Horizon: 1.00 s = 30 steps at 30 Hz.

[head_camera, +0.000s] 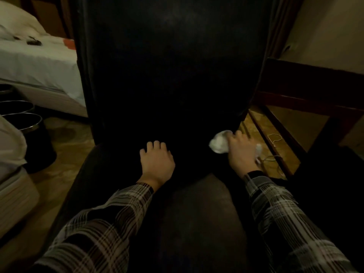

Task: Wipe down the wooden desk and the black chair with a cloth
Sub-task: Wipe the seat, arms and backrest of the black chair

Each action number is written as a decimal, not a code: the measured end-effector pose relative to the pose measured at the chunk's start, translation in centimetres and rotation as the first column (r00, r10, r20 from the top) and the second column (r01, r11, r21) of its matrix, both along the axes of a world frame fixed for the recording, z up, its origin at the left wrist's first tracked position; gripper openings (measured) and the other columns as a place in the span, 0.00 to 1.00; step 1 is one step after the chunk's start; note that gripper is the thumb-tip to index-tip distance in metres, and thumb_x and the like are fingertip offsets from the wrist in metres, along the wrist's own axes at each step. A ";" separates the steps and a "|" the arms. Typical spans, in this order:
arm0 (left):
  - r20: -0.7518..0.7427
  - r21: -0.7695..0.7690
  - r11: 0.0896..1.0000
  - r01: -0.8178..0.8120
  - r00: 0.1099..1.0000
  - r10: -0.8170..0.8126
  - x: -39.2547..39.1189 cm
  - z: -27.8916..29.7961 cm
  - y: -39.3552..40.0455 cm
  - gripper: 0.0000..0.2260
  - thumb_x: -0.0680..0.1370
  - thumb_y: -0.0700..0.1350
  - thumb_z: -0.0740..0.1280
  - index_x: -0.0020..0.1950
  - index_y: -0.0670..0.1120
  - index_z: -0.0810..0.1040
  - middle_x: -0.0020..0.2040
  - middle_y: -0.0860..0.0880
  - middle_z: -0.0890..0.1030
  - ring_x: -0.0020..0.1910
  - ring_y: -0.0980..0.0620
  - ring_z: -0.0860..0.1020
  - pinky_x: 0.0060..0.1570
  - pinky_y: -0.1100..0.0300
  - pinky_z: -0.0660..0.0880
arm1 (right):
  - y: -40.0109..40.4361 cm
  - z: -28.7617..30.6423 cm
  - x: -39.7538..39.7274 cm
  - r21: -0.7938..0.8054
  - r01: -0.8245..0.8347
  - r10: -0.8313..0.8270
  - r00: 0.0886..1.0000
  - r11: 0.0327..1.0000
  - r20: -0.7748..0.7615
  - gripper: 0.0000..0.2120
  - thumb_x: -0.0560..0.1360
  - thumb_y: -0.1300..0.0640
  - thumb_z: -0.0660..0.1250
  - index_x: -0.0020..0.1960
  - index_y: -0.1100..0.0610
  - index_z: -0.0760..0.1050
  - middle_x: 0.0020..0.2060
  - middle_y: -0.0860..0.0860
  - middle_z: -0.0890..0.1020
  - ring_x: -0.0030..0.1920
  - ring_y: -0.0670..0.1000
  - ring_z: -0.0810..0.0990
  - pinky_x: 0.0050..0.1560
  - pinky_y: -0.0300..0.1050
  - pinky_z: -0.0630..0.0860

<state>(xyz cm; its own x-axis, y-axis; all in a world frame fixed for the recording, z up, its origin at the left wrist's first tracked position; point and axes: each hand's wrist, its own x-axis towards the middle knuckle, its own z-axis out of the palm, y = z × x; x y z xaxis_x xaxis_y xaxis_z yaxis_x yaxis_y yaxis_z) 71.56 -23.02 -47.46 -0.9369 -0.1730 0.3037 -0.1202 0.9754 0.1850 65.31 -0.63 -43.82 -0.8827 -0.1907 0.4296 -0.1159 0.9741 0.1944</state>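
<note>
Dim hotel-room light falls on a bed (pixel 37 62) at the left, two dark bins (pixel 29 134) on the floor beside it, and a dark wooden tabletop (pixel 315 75) at the right. Filling the middle is the black chair (pixel 173 75) — the work is plainly on it now. The right hand (pixel 239 149) grips a bunched white cloth (pixel 219 143) against the lower right edge of the backrest, where it meets the seat. The left hand (pixel 157 160) rests on the seat with fingers loosely spread, holding nothing, probably steadying the chair. Whether the tabletop has been wiped cannot be told; judging from the cloth's low position, the backrest may be nearly covered, with the seat likely left.
</note>
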 end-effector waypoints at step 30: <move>0.472 0.869 0.394 -0.299 0.739 -0.481 12.3 13.8 1.7 0.06 0.78 0.45 0.64 0.53 0.50 0.78 0.56 0.50 0.79 0.59 0.49 0.76 0.61 0.58 0.69 | -4.5 10.9 17.4 -0.573 0.267 0.227 0.729 0.775 0.646 0.20 0.74 0.52 0.67 0.65 0.50 0.72 0.56 0.52 0.78 0.55 0.55 0.78 0.47 0.42 0.69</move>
<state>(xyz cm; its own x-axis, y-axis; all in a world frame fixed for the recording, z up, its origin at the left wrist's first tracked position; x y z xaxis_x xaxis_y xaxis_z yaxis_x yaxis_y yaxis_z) 83.81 -21.34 -33.65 -0.8239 0.1450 -0.5479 -0.4919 0.2971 0.8184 82.72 -5.11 -32.87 -0.9650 -0.0948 -0.2444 0.0526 0.8433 -0.5348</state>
